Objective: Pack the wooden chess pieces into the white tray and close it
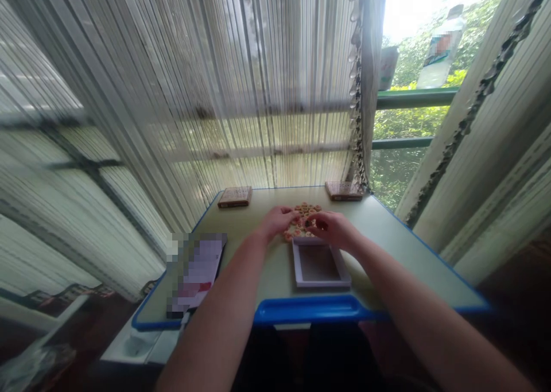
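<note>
Several small round wooden pieces (305,210) lie in a cluster at the middle of the pale table (258,254). My left hand (279,220) reaches over the left side of the cluster with its fingers bent; what they hold, if anything, is too small to tell. On the right side of the cluster, my right hand (331,228) has its fingers curled together around something dark and small that I cannot make out. Just below the pieces stands an open white box (298,268) with a brown inside, close to my right wrist.
Flat brown boxes lie at the back left (235,196) and back right (343,190) of the table. A blurred tablet-like object (200,271) lies at the left. A blue tray (307,309) runs along the near edge. Curtains (258,82) hang behind; a bottle (441,50) stands by the window.
</note>
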`<state>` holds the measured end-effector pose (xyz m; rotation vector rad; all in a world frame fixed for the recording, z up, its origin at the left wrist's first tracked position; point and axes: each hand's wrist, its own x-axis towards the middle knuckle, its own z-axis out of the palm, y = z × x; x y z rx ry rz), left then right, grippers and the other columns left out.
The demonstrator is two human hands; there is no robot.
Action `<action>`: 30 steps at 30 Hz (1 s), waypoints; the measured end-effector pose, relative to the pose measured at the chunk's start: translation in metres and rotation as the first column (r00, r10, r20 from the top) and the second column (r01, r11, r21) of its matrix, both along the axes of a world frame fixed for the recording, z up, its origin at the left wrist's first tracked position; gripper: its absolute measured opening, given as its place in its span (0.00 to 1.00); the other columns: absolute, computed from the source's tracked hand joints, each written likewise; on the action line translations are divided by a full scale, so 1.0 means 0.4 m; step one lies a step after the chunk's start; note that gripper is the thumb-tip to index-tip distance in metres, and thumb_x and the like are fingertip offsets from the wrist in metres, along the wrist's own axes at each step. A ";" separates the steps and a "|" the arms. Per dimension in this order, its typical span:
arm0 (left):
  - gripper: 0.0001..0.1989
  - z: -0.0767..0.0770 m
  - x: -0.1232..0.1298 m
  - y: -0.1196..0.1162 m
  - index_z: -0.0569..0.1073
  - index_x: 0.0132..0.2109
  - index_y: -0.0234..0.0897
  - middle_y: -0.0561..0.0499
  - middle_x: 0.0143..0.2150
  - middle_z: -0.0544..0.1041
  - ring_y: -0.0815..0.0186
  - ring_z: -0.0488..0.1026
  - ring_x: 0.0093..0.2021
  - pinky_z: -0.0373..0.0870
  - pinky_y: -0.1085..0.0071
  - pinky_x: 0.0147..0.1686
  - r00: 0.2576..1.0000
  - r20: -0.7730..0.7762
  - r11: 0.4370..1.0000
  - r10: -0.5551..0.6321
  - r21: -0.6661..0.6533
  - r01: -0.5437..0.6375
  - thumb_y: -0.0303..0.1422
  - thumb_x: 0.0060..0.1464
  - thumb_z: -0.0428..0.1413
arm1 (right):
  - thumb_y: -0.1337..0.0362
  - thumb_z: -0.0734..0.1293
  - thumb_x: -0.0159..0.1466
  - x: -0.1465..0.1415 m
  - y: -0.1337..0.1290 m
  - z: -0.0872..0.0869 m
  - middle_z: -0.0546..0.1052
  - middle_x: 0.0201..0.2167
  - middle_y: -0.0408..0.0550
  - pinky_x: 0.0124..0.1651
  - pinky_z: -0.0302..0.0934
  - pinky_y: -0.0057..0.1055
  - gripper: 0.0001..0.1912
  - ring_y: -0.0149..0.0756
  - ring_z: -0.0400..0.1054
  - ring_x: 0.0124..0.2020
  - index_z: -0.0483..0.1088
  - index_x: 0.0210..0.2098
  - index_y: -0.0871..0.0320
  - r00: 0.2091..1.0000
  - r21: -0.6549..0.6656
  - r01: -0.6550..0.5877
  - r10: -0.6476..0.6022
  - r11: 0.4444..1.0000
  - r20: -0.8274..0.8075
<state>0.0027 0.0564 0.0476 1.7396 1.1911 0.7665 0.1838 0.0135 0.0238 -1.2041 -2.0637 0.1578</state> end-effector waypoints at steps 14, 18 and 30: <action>0.13 0.027 -0.063 -0.018 0.78 0.32 0.35 0.52 0.25 0.75 0.75 0.57 0.19 0.49 0.78 0.17 0.914 -0.354 0.976 -0.198 -0.160 0.150 0.37 0.37 0.59 | 0.56 0.66 0.55 -0.020 -0.044 0.008 0.74 0.25 0.45 0.35 0.56 0.28 0.10 0.33 0.64 0.30 0.76 0.31 0.54 0.918 -0.126 -0.217 0.246 0.968 0.310; 0.12 0.022 -0.059 -0.016 0.78 0.32 0.36 0.53 0.23 0.74 0.75 0.57 0.19 0.49 0.77 0.17 0.906 -0.372 0.977 -0.201 -0.138 0.160 0.36 0.37 0.58 | 0.58 0.67 0.54 -0.030 -0.049 0.007 0.75 0.27 0.45 0.34 0.56 0.27 0.11 0.35 0.64 0.32 0.76 0.35 0.52 0.927 -0.089 -0.208 0.225 0.974 0.299; 0.06 0.014 -0.045 -0.010 0.76 0.24 0.32 0.53 0.19 0.70 0.70 0.64 0.23 0.57 0.75 0.23 0.873 -0.455 0.970 -0.177 0.068 0.233 0.29 0.36 0.56 | 0.65 0.67 0.48 -0.003 -0.058 0.027 0.76 0.25 0.43 0.31 0.55 0.27 0.08 0.33 0.65 0.28 0.75 0.29 0.54 0.919 -0.211 -0.117 0.186 0.970 0.347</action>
